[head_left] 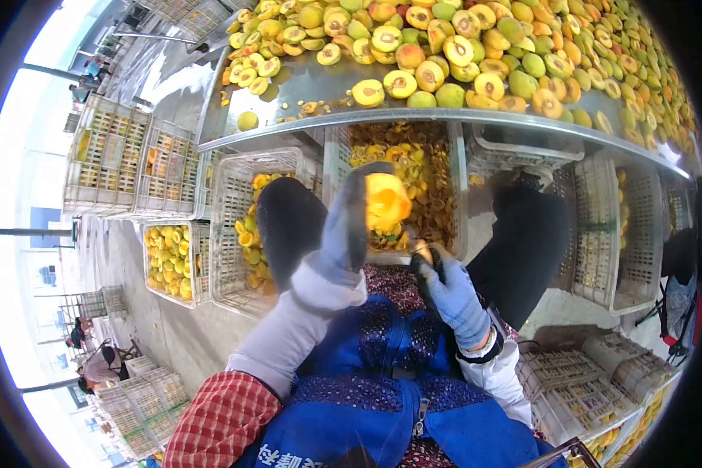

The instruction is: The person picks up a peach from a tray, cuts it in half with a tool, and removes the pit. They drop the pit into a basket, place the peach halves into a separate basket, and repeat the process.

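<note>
My left hand (342,226), in a pale grey-blue glove, is blurred by motion and holds an orange peach half (388,201) with its cut flesh showing. The peach half hangs over a crate (337,148) of peels, pits and fruit scraps between my knees. Lower and to the right, my right hand (452,295), in a blue glove with dark fingertips, is closed. A small orange-tan tip pokes out at its fingers, but what it grips is mostly hidden. The two hands are apart.
A metal table (312,125) ahead carries a large heap of halved peaches (476,51). A crate of fruit (230,168) stands by my left knee, another crate (639,257) at the right. Stacked crates (105,156) stand farther left; other people are in the background.
</note>
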Tool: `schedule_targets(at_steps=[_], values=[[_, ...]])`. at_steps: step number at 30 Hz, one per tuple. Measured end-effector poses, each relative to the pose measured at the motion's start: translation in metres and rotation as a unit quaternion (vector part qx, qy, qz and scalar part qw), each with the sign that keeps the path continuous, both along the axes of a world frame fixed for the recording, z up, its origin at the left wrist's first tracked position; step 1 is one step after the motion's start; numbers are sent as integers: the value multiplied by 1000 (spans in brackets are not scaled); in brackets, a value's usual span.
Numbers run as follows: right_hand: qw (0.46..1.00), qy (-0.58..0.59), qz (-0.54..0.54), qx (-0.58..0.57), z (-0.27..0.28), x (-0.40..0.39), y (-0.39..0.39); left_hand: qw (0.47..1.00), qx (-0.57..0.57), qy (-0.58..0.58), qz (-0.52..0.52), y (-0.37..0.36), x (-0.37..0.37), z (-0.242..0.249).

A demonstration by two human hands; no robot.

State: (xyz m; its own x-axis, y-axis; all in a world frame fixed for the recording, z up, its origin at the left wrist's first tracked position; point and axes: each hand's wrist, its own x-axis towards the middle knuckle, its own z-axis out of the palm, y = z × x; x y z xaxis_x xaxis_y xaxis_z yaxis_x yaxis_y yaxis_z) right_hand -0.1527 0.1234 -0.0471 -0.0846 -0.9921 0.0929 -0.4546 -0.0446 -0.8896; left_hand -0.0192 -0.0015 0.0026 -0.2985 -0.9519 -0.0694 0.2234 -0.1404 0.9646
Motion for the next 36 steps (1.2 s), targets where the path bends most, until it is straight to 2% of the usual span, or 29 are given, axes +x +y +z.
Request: schedule_targets(at_steps=[1, 3, 4, 5, 6, 7, 8, 9, 10, 11, 13, 15, 17, 19, 21, 22, 24, 25, 27, 28, 29, 30, 31, 32, 33, 35, 36], values=[[994, 84, -25, -65, -7, -1, 1, 999, 26, 13, 13, -9, 12, 1], [996, -78, -44, 30, -25, 0, 2, 994, -72, -70, 38, -27, 56, -8], [995, -81, -43, 26, -23, 1, 1, 947, -207, -232, 82, -38, 91, -14], [990, -100, -29, 100, -20, 0, 0, 854, -332, -381, 121, -48, 122, -14], [978, -117, -16, 171, -18, -2, -1, 934, -184, -234, 198, -52, 133, 1], [987, -88, -2, 138, -27, -1, 3, 849, -177, -465, 176, -64, 165, 8], [985, -106, -3, 133, -24, 1, 3, 704, -249, -642, 176, -68, 190, 10], [984, -124, -4, 128, -22, 3, 2, 619, -250, -731, 143, -69, 204, 10], [975, -150, 24, 161, -23, 4, -3, 641, -229, -714, 164, -71, 199, 14], [994, -57, 50, 73, -18, 3, -6, 663, -208, -696, 183, -75, 192, 16], [992, -66, 29, 100, -4, 8, -16, 778, -215, -563, 179, -97, 159, 2], [992, -69, 34, 98, -2, 11, -24, 821, -217, -518, 100, -120, 93, 2], [991, -60, 45, 115, 2, 11, -30, 802, -192, -565, -27, -158, 37, 2], [988, -71, 49, 131, 2, 10, -32, 739, -168, -653, -10, -192, -18, 0], [990, -88, 43, 102, -6, 11, -31, 687, -158, -705, -77, -227, -39, -36], [990, -89, 41, 105, -7, 10, -32, 687, -157, -705, -81, -238, -39, -52], [989, -102, 9, 106, -6, 9, -34, 791, -195, -566, -124, -250, -35, -74], [988, -105, 4, 110, -12, 7, -34, 824, -167, -527, -121, -246, -35, -63], [963, -201, -19, 177, -26, 5, -33, 857, -198, -473, -60, -212, -28, -40], [951, -243, -51, 183, -26, 5, -33, 851, -233, -469, -42, -191, -23, -31], [954, -237, -62, 170, -43, 7, -30, 866, -293, -404, -32, -169, -16, -31], [961, -228, -76, 135, -36, 6, -31, 936, -225, -268, -44, -143, -15, -24], [967, -218, -91, 100, -22, 4, -36, 948, -172, -267, -33, -118, -7, -23], [944, -309, -81, 82, -3, 2, -45, 953, -173, -244, -38, -98, -5, -22], [944, -309, -80, 85, 9, 0, -50, 921, -222, -319, -40, -81, -1, -21], [995, -75, -59, -16, 30, -2, -59, 944, -205, -256, -46, -55, 2, -22], [995, -70, -8, 73, 41, -3, -65, 944, -203, -256, -45, -43, 1, -20]])
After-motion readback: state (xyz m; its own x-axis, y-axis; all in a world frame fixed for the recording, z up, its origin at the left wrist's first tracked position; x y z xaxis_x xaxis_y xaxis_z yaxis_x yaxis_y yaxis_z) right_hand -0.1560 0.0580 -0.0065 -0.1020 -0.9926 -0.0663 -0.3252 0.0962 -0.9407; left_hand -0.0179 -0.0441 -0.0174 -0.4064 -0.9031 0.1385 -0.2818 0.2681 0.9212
